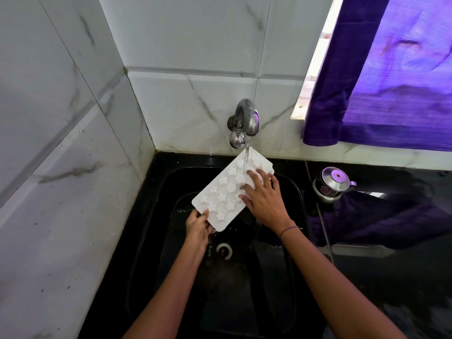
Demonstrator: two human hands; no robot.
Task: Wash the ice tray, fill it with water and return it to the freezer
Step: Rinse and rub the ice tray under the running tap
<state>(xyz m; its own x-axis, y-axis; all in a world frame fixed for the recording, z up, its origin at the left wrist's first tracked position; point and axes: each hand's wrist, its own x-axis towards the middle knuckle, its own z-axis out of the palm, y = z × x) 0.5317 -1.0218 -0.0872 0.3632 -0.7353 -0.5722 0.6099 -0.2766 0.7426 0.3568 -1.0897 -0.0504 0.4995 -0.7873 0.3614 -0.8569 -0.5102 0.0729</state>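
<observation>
**Star-Mould Tray Being Rinsed Under the Running Tap**

A person is holding a white ice tray (221,192) with star-shaped moulds over the black sink (156,216), which is set into the back left corner of the counter (391,277). The tray is hanging in the air above the basin, slanting from its near left corner up toward the back edge of the sink. The left hand (198,227) is gripping that near corner, thumb on top and fingers curled beneath. The right hand (265,199) is lying on the tray's right side with fingers spread and nearly straight, pressing on the moulds rather than closing round anything; a thin bracelet (289,230) is circling that wrist.

A metal tap (247,118) is projecting from the tiled wall (195,94) behind the sink, and a stream of water (246,157) is falling from it onto the tray's far end, just beside the right fingertips. Water is dripping off the tray's low corner, near the drain (224,250). A steel pot (330,184) is standing on the counter just beside the sink's right rim, near the back edge. A purple curtain (391,81) is hanging over the window above it.
</observation>
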